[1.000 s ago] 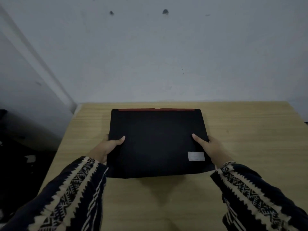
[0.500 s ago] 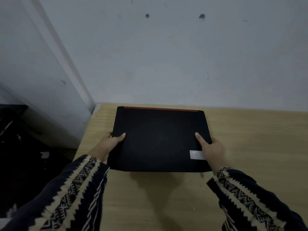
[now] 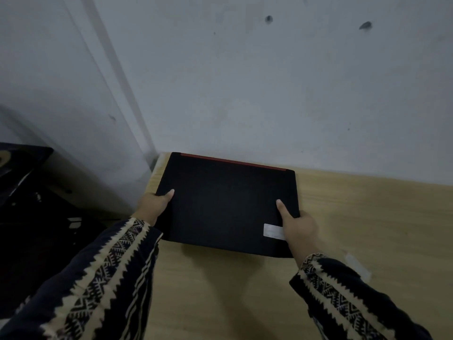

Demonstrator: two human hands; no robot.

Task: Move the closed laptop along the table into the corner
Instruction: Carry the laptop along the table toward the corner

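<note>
Head view: closed laptop (image 3: 228, 204) between 2 hands, left hand (image 3: 153, 204), right hand (image 3: 300, 227).

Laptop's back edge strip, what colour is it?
Red, a thin strip along the black laptop's far edge, head view.

**Laptop hemmed by wall at the back, open table to the right**

The closed laptop (image 3: 228, 204) sits in the far left corner of the table (image 3: 367, 217), its red rear strip close against the back wall (image 3: 269, 94); whether any gap remains there cannot be told in this dim view. To the left, a narrow strip of bare wood runs between the laptop and the table's edge, with the side wall (image 3: 61, 94) just beyond. The left hand (image 3: 154, 204) fills much of that strip; the right hand (image 3: 299, 227) grips the opposite side. Right of the laptop and in front of it the tabletop lies open. Dark clutter (image 3: 29, 192) stands off the table at left.
</note>
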